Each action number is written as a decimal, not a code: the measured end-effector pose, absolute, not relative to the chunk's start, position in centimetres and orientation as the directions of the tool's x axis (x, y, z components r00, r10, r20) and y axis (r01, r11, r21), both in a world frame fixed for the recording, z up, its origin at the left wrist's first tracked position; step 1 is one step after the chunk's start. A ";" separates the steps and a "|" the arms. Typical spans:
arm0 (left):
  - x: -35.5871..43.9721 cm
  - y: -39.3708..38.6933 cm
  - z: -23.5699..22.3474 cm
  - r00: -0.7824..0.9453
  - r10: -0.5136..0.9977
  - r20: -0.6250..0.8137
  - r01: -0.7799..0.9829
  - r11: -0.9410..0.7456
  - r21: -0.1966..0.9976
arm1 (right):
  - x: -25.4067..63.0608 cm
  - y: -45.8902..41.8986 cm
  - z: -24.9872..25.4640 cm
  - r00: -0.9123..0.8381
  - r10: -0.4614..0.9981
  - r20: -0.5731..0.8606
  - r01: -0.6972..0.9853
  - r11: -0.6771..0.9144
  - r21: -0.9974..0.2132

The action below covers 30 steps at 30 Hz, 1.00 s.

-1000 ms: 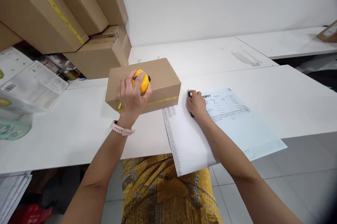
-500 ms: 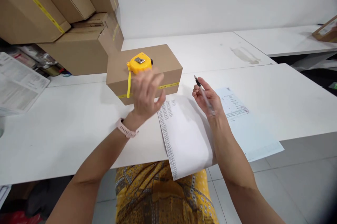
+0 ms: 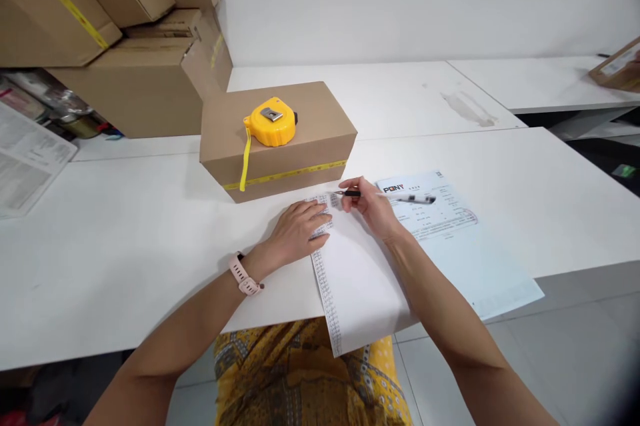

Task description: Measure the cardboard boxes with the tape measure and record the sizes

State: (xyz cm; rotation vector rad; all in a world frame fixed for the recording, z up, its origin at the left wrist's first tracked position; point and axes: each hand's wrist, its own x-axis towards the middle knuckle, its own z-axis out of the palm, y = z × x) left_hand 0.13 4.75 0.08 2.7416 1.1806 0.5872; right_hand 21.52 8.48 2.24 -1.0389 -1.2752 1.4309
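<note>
My left hand (image 3: pixel 299 231) lies flat with fingers stretched on the top left corner of a white printed sheet (image 3: pixel 357 273) that hangs over the table's front edge. My right hand (image 3: pixel 369 203) pinches a pen (image 3: pixel 390 195) whose tip rests at the sheet's upper edge. A pale blue form (image 3: pixel 453 239) lies beside it on the right. Just behind the hands stands a small brown cardboard box (image 3: pixel 277 139) with a yellow tape line. A yellow tape measure (image 3: pixel 271 123) sits on top of it, its strap dangling down the front.
Stacked large cardboard boxes (image 3: pixel 115 33) fill the back left against the wall. Printed papers (image 3: pixel 25 156) lie at the far left. The white table (image 3: pixel 525 193) abuts a second white table (image 3: pixel 540 83) behind, where a framed object (image 3: pixel 617 66) rests at the far right.
My left hand let go of the tape measure, left it on the box, and came down flat on the sheet. My right hand raised the pen, then lowered its tip to the paper.
</note>
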 end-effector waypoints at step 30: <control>0.0 4.3 0.1 0.611 0.755 0.238 0.697 -0.656 0.290 | 20.8 7.9 -0.5 -0.077 0.996 0.045 0.189 0.059 -0.980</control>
